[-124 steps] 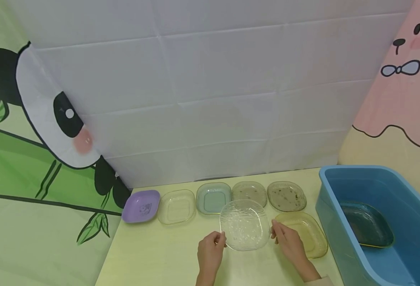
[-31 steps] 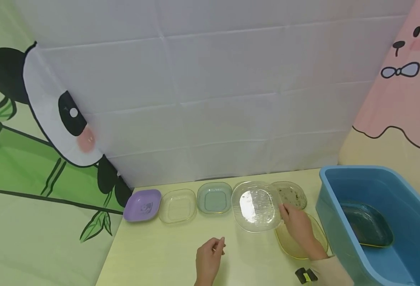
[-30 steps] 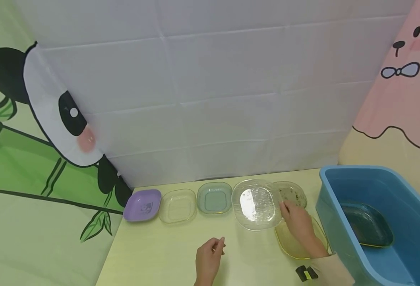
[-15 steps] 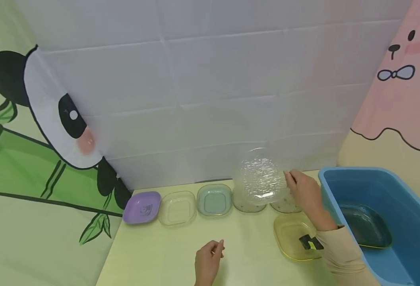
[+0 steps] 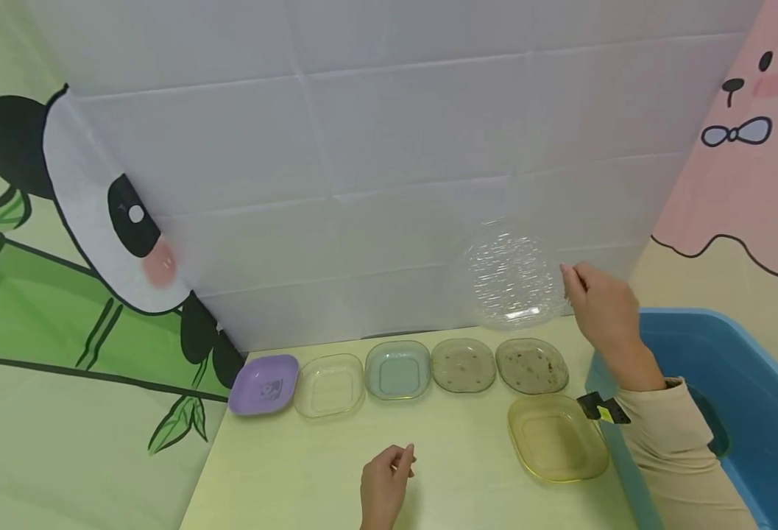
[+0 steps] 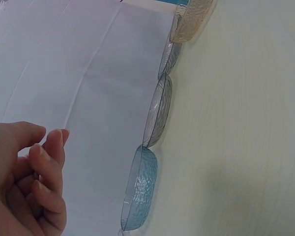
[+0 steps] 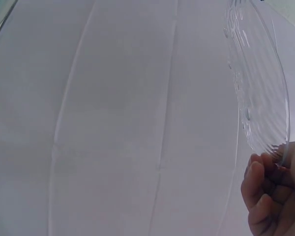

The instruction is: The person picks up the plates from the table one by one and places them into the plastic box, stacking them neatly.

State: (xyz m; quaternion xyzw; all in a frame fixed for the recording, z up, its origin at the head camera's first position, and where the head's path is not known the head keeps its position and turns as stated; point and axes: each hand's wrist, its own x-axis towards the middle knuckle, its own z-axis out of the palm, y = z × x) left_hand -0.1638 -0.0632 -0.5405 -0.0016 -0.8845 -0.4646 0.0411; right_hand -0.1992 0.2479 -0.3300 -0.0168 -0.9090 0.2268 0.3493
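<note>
My right hand point(image 5: 603, 313) pinches the edge of a clear, ripple-textured plate point(image 5: 514, 276) and holds it up in front of the white backdrop, above the far edge of the table. In the right wrist view, thumb and fingers close on the rim of the tilted plate point(image 7: 260, 83). My left hand point(image 5: 385, 482) hovers near the front of the table with nothing in it; the left wrist view shows its fingers point(image 6: 51, 169) loosely curled. Nearest the right sleeve lies a yellow glass plate point(image 5: 557, 438).
Along the back edge stand a purple plate point(image 5: 263, 384), a clear plate point(image 5: 329, 385), a blue-green plate point(image 5: 398, 370) and two greyish speckled plates point(image 5: 464, 365). On the right is a deep blue tub point(image 5: 753, 361); my forearm partly covers it and a dark dish point(image 5: 713, 423) inside.
Both hands held the clear plate at first; the left has let go and stayed in place. My right hand has lifted the plate up and rightward, away from the speckled plates.
</note>
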